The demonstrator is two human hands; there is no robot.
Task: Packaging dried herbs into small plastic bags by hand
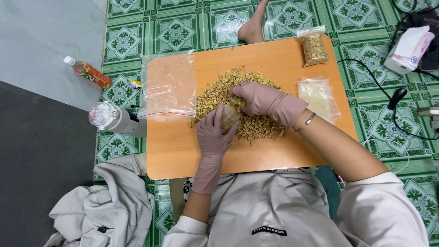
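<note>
Left grip: left hand [214,132] in a pink glove, fingers wrapped round a small clear plastic pouch [228,118], mouth tilted toward the heap.
Right grip: right hand [265,99], gloved too, cupped closed over a scoop of bits right at the pouch's mouth.
Heap: pile of tan chopped dried pieces [238,103] mid-tabletop, under both hands.
Tip: I'd say keep the mouth spread and low over the pile so spills land back on it.
Around: wooden orange tabletop [274,59]; big empty clear zip bag [168,84] left; filled pouch [313,46] and flat empty pouches [318,95] right.
</note>
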